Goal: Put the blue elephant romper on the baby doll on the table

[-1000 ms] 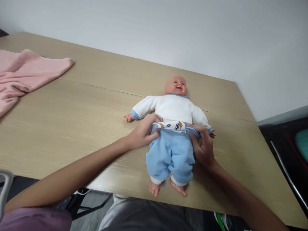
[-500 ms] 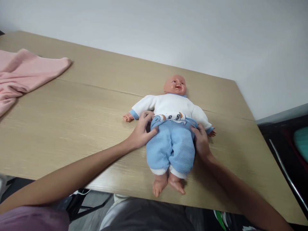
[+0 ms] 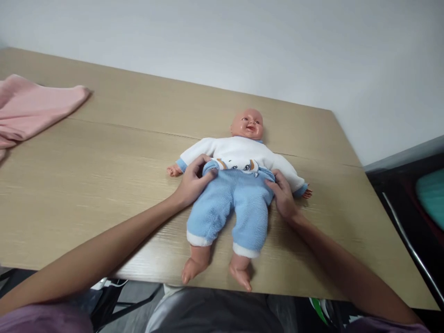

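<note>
A baby doll (image 3: 247, 124) lies on its back on the table, head toward the wall and bare feet near the front edge. It wears a white top (image 3: 239, 150) with blue cuffs and light blue fleece pants (image 3: 231, 194) with white hems. My left hand (image 3: 193, 181) grips the waistband of the pants at the doll's hip, thumb over the front. On the other hip, my right hand (image 3: 282, 194) pinches the same waistband. A printed animal face on the top shows just above the waistband. Fingertips of both hands are partly hidden by the cloth.
Pink cloth (image 3: 38, 106) lies crumpled on the left of the wooden table (image 3: 104, 185). A white wall (image 3: 215, 51) rises behind the table. To the right stands a dark object with a metal bar (image 3: 409, 240) and a teal patch.
The doll's legs have spread apart and the pants sit higher, baring more of the ankles. Both hands keep hold of the waistband. The view has shifted slightly.
</note>
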A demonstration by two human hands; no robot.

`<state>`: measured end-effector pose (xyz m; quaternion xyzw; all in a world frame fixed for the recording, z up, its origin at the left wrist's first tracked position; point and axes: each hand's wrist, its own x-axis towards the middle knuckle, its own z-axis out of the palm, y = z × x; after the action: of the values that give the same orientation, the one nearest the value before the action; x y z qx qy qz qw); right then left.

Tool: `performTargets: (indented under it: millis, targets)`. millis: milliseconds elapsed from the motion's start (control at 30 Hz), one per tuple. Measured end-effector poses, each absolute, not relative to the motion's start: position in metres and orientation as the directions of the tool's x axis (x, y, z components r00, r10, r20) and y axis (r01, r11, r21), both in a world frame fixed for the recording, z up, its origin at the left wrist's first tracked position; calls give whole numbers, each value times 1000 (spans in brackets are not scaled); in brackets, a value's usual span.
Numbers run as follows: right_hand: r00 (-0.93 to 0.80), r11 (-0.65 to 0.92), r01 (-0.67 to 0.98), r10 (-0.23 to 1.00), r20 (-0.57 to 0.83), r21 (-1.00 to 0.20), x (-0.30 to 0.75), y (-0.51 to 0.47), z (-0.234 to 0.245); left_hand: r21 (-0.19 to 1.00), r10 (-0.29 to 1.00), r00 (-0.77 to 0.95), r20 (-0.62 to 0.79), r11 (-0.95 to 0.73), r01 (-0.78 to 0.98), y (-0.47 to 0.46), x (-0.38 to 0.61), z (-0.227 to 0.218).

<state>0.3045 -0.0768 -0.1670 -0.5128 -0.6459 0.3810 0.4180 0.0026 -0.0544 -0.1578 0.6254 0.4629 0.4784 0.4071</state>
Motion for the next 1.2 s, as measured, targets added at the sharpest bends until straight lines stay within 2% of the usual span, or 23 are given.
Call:
performTargets:
  millis: [100, 167, 200, 300, 433, 567, 667, 833, 933, 1067, 1200]
  targets:
    - [-158, 379, 506, 924, 348, -775, 297, -82, -143, 797, 882, 212, 421, -471, 377, -52, 5, -148]
    - [-225, 482, 576, 870, 439, -660, 289, -75, -126, 756, 847, 282, 450, -530, 384, -45, 10, -137]
    - [-248, 499, 581, 861, 443, -643, 285, -69, -120, 766, 848, 311, 429, -524, 372, -41, 12, -130]
    - [-250, 432, 531, 902, 352, -729, 279, -47, -113, 847, 901, 334, 277, -393, 358, -27, 18, -111]
    - [-178, 287, 471, 957, 229, -834, 290, -35, -138, 916, 947, 306, 98, -206, 343, -23, 15, -112]
    - [-47, 208, 434, 977, 208, -877, 307, -53, -171, 897, 974, 174, 144, -202, 392, -40, 5, -148]
    - [13, 113, 309, 992, 124, -944, 312, -70, -184, 908, 973, 170, 153, -207, 365, -54, 2, -169]
    - [33, -97, -85, 994, -100, -992, 303, -77, -185, 988, 996, 90, 19, -33, 148, -62, 9, -174]
    - [-3, -169, -186, 985, -171, -968, 300, -72, -181, 996, 998, 46, -47, 50, -68, -60, 14, -174]
    - [-12, -150, -219, 988, -151, -964, 302, -62, -175, 951, 996, 58, -66, 80, -299, -55, 18, -175]
    - [13, -81, -228, 996, -87, -970, 306, -54, -174, 978, 995, 89, 44, -24, -207, -47, 15, -169]
